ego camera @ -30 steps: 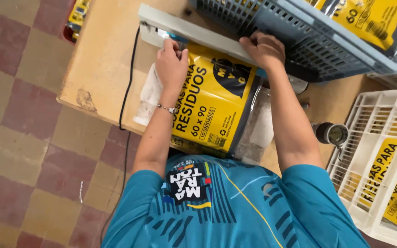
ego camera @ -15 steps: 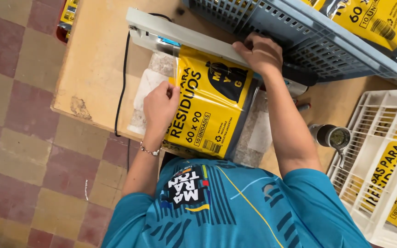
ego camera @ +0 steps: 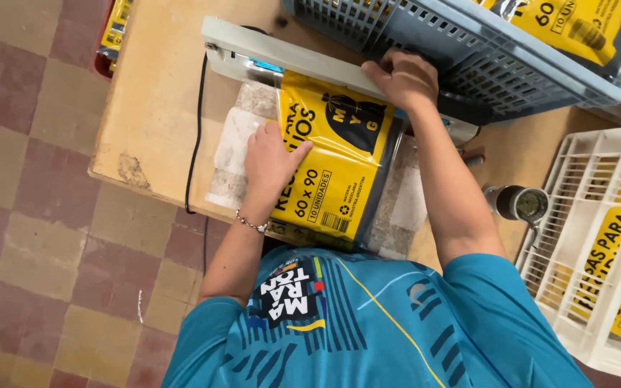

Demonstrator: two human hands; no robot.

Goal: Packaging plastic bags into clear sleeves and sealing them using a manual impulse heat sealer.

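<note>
A yellow plastic-wrapped package (ego camera: 339, 151) with black print lies flat on a pale pad on the wooden table (ego camera: 159, 93). Its top edge is tucked under the long grey bar of a heat sealer (ego camera: 289, 57). My left hand (ego camera: 271, 162) rests on the package's left edge, fingers curled onto it. My right hand (ego camera: 404, 75) is closed over the right part of the sealer bar, pressing on it. My teal shirt fills the lower part of the view.
A blue mesh basket (ego camera: 483, 50) holding yellow packages sits at the table's far right. A white crate (ego camera: 598, 215) with more yellow packages stands to the right. A black cable (ego camera: 197, 129) runs down the table, and a dark cylindrical object (ego camera: 517, 202) stands by the crate. Checkered floor lies at left.
My left hand has come off the left end of the sealer bar and moved down onto the package's left edge. My right hand stays on the bar.
</note>
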